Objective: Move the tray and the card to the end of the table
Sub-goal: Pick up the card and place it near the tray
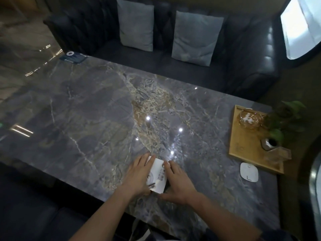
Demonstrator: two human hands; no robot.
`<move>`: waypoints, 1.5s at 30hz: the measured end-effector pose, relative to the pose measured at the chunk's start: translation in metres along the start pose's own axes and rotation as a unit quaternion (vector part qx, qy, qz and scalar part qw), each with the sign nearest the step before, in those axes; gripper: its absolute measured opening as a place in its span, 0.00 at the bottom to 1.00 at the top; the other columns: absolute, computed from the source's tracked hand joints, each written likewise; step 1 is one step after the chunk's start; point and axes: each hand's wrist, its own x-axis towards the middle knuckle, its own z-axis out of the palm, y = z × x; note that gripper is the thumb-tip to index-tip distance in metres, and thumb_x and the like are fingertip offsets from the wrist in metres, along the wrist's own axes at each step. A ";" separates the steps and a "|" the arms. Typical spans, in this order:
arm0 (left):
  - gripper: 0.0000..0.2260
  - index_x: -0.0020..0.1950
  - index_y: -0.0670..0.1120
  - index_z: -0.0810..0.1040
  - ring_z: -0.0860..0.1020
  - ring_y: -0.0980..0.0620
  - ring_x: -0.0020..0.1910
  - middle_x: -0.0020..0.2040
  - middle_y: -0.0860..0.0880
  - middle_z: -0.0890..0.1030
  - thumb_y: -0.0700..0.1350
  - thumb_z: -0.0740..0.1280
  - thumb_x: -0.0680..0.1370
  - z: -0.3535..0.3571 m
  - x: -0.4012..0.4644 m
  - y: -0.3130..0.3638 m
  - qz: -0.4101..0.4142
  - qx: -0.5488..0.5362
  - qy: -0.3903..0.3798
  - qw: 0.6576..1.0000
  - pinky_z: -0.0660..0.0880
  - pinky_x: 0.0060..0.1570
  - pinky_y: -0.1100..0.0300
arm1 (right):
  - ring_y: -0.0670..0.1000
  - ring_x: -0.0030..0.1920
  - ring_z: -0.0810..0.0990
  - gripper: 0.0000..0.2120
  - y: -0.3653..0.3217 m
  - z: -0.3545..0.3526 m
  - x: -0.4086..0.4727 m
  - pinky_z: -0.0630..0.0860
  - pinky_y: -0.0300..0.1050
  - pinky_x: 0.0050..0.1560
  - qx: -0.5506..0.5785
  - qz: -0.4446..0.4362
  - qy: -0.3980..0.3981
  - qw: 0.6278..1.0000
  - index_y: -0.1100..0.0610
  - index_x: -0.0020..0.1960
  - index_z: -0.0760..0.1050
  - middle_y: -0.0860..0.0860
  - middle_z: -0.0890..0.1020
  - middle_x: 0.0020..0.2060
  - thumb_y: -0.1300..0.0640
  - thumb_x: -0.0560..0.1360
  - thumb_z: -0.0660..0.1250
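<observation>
The card (158, 174) lies between your hands. Your left hand (139, 174) and right hand (177, 183) press its sides, fingers extended. The tray (243, 145) sits well apart.

The room is dim. Bright daylight comes through the window (302, 26) at the top right and looks washed out. Small white light spots shine on the glossy marble table (86, 110). Edges bend and look blurry.
</observation>
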 end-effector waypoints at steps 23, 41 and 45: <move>0.44 0.68 0.61 0.60 0.74 0.61 0.56 0.66 0.61 0.56 0.57 0.81 0.58 0.007 0.009 0.126 0.063 -0.221 0.009 0.973 0.78 0.46 0.66 | 0.52 0.76 0.51 0.55 0.097 -0.044 -0.090 0.60 0.51 0.73 0.076 -0.004 0.056 0.996 0.46 0.77 0.40 0.47 0.39 0.77 0.29 0.64 0.68; 0.52 0.78 0.57 0.55 0.69 0.60 0.68 0.75 0.61 0.54 0.60 0.79 0.60 0.027 0.047 0.188 0.159 -0.219 -0.079 0.960 0.75 0.64 0.60 | 0.52 0.71 0.60 0.53 0.160 -0.056 -0.157 0.69 0.48 0.66 0.070 0.091 0.110 0.987 0.45 0.76 0.46 0.46 0.46 0.76 0.33 0.62 0.71; 0.49 0.74 0.61 0.57 0.71 0.66 0.63 0.71 0.67 0.56 0.58 0.80 0.59 0.032 0.051 0.208 0.183 -0.220 -0.085 0.954 0.74 0.59 0.70 | 0.52 0.70 0.63 0.53 0.173 -0.056 -0.173 0.70 0.49 0.66 0.078 0.116 0.112 0.984 0.46 0.76 0.47 0.46 0.46 0.76 0.36 0.61 0.73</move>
